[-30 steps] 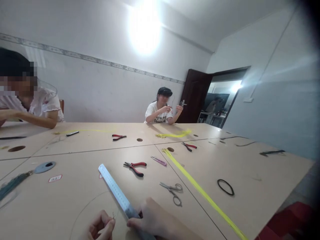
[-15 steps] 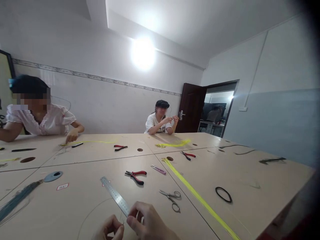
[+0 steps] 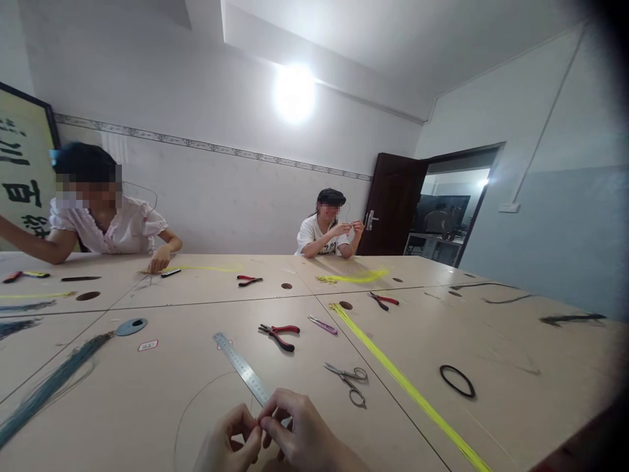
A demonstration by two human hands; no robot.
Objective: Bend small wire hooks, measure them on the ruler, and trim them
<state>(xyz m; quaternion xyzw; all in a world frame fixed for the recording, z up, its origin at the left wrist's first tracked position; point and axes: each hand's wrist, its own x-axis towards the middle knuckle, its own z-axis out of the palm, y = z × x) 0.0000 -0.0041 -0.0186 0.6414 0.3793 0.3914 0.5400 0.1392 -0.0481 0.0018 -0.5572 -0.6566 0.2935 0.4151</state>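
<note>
At near centre is one thread [image 3: 189, 401] — the left hand [image 3: 230, 436] and right hand [image 3: 297, 426] both pinch it, fingertips [image 3: 252, 438] meeting. Just beyond lies one ruler [image 3: 240, 368]; to the right, one scissors [image 3: 346, 375]; farther, three pliers [image 3: 273, 332].

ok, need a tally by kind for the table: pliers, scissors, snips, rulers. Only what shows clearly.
Red-handled pliers: 3
Scissors: 1
Purple snips: 1
Metal ruler: 1
Total: 6
</note>
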